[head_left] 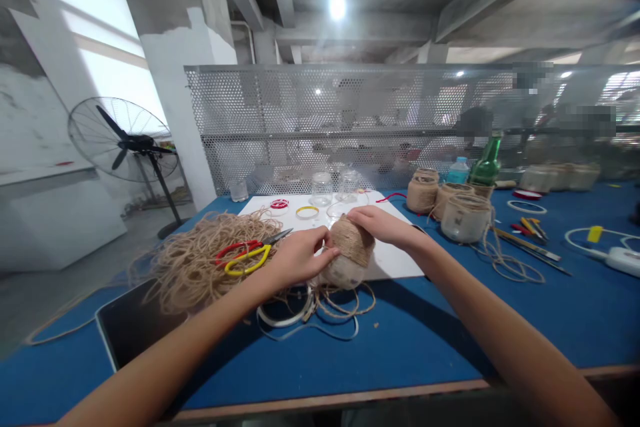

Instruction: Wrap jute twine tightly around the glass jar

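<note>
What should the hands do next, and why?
Probably guide one more turn of twine onto the jar, snug against the wrapped band. Its upper part is covered, the lower part is bare, and loose loops lie just below. The left hand is at the wrap's edge and the right hand is on top, which should help steady it.

I have the jar [344,276] between my left hand [304,256] and right hand [384,223], its wrapped end uppermost, by the near edge of the white paper [403,261]. Brown twine [354,243] covers the upper part in close rows; the lower part is bare, cloudy-looking glass. Loose loops of twine lie just below it.
</note>
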{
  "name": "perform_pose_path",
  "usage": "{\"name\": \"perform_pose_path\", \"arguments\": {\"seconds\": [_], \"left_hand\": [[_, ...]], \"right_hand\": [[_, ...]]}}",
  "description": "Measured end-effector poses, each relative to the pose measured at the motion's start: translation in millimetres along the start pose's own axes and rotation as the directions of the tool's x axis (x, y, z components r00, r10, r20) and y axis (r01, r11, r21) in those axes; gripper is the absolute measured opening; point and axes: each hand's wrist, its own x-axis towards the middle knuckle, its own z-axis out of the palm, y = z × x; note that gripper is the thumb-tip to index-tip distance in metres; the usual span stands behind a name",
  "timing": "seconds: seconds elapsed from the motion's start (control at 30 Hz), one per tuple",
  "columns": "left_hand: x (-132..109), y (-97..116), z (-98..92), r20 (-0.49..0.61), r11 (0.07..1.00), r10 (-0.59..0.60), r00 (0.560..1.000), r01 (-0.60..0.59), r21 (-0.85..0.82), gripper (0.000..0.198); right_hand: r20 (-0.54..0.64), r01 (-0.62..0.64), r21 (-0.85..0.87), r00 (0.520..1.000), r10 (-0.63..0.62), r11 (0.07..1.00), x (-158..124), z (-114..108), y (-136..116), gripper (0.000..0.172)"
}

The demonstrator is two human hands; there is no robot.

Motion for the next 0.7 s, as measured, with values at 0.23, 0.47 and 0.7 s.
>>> {"name": "perform_pose_path", "arguments": {"seconds": [0.23, 0.47, 0.7], "left_hand": [[1, -12, -1.4, 0.024, 0.984, -0.06, 0.998, 0.063, -0.165, 0.036], [2, -22, 2.1, 0.122, 0.956, -0.076, 0.99, 0.107, -0.272, 0.071], [1, -12, 1.0, 0.118, 0.975, -0.076, 0.99, 0.098, -0.197, 0.064]], "right_hand": [[0.046, 0.113, 0.018, 0.992, -0.114, 0.993, -2, -3, -3, 0.028], [0.164, 0.217, 0.035, 0.962, -0.22, 0.976, -3, -9, 5, 0.031], [0.232, 0.204, 0.066, 0.949, -0.214, 0.977, -2, -18, 12, 0.034]]}}
